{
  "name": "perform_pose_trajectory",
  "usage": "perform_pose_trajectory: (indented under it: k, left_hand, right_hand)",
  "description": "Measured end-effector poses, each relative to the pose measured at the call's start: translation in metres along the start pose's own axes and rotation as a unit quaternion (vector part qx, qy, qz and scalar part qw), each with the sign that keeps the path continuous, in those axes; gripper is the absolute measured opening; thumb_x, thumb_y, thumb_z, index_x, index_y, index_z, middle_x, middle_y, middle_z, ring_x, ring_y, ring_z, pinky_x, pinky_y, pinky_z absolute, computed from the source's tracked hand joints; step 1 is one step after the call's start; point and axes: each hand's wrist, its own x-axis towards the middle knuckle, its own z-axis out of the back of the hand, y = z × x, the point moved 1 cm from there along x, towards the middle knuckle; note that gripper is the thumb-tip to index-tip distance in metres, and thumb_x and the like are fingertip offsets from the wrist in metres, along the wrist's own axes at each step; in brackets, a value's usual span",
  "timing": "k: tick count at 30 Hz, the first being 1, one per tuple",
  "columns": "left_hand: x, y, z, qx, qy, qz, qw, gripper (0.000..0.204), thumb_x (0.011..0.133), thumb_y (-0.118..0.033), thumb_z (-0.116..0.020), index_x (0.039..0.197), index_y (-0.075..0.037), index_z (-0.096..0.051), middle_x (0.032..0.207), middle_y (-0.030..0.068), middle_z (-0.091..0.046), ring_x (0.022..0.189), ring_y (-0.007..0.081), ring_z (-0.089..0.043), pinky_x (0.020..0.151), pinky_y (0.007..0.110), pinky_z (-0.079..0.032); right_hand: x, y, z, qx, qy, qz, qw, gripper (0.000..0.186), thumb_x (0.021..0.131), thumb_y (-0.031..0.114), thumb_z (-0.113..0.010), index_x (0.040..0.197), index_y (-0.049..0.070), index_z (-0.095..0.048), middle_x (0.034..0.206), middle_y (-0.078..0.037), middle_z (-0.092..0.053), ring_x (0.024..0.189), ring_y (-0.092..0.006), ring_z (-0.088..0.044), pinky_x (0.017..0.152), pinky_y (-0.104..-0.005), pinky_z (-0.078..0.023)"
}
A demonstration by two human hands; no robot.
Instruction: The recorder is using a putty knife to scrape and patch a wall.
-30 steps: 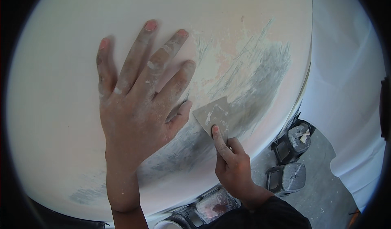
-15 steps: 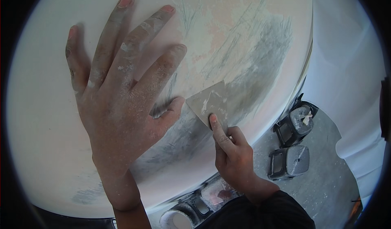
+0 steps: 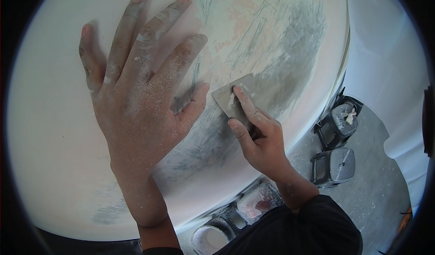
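Note:
My left hand [image 3: 142, 103], dusted with pale powder, lies spread on a large curved off-white panel [image 3: 54, 155], fingers apart. Just right of its thumb, my right hand [image 3: 258, 141] grips a grey, square flat scraper [image 3: 223, 98], index finger stretched over the blade and thumb at its lower part. The blade rests on a streaked patch of grey filler and pencil-like marks that runs diagonally across the panel. Part of the scraper is hidden under my fingers.
Beyond the panel's right edge, black plastic stools [image 3: 342, 166] with white smears stand on a grey floor [image 3: 376, 196]. A white sheet [image 3: 385, 64] hangs at the right. A pale round container [image 3: 208, 241] and a pink-stained stool top [image 3: 258, 200] lie below the edge.
My left hand has shifted up and left. My right hand and scraper have moved upward, and my index finger now reaches further over the blade, with the thumb showing on it.

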Motion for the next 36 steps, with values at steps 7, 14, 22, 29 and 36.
perform_pose_trajectory:
  k: [7, 14, 22, 29, 36]
  left_hand:
    - [0.003, -0.004, 0.008, 0.065, 0.029, -0.025, 0.997, 0.047, 0.065, -0.026, -0.082, 0.110, -0.028, -0.070, 0.138, -0.0062, -0.057, 0.141, 0.0214, -0.040, 0.122, 0.053, -0.014]
    - [0.002, -0.003, 0.003, 0.060, 0.018, -0.036, 0.997, 0.046, 0.066, -0.028, -0.082, 0.110, -0.028, -0.070, 0.138, -0.0061, -0.057, 0.140, 0.0210, -0.040, 0.121, 0.053, -0.016]
    - [0.001, 0.002, -0.002, 0.033, 0.006, -0.020, 0.999, 0.044, 0.067, -0.028, -0.083, 0.110, -0.028, -0.070, 0.139, -0.0066, -0.057, 0.141, 0.0197, -0.040, 0.121, 0.053, -0.017]
    - [-0.001, -0.008, 0.003, 0.053, 0.018, 0.026, 0.998, 0.045, 0.066, -0.028, -0.083, 0.109, -0.028, -0.071, 0.138, -0.0066, -0.057, 0.140, 0.0202, -0.040, 0.122, 0.054, -0.015]
    - [0.000, 0.000, 0.000, 0.054, -0.006, -0.030, 0.998, 0.046, 0.066, -0.027, -0.083, 0.110, -0.029, -0.071, 0.138, -0.0062, -0.057, 0.141, 0.0207, -0.039, 0.122, 0.054, -0.015]
  right_hand:
    - [0.007, 0.016, -0.003, -0.063, -0.006, -0.003, 0.998, 0.048, 0.096, 0.012, -0.064, 0.141, 0.001, -0.051, 0.085, -0.018, -0.068, 0.071, -0.0109, -0.060, 0.067, -0.0260, -0.050]
    - [0.000, 0.007, -0.004, -0.069, -0.047, 0.016, 0.996, 0.045, 0.094, 0.009, -0.064, 0.137, 0.001, -0.055, 0.077, -0.017, -0.066, 0.063, -0.0123, -0.053, 0.061, -0.0272, -0.047]
    - [0.013, 0.021, 0.000, -0.140, -0.037, 0.001, 0.990, 0.045, 0.092, 0.006, -0.067, 0.136, 0.009, -0.058, 0.079, -0.021, -0.065, 0.054, -0.0226, -0.056, 0.054, -0.0319, -0.048]
    - [0.009, 0.021, -0.001, -0.165, -0.045, 0.030, 0.985, 0.046, 0.091, 0.006, -0.067, 0.136, 0.012, -0.058, 0.079, -0.020, -0.063, 0.062, -0.0280, -0.064, 0.056, -0.0353, -0.050]
    - [-0.002, 0.013, -0.002, -0.188, -0.028, -0.003, 0.982, 0.048, 0.092, 0.008, -0.067, 0.138, 0.015, -0.057, 0.076, -0.019, -0.061, 0.059, -0.0308, -0.063, 0.057, -0.0367, -0.052]
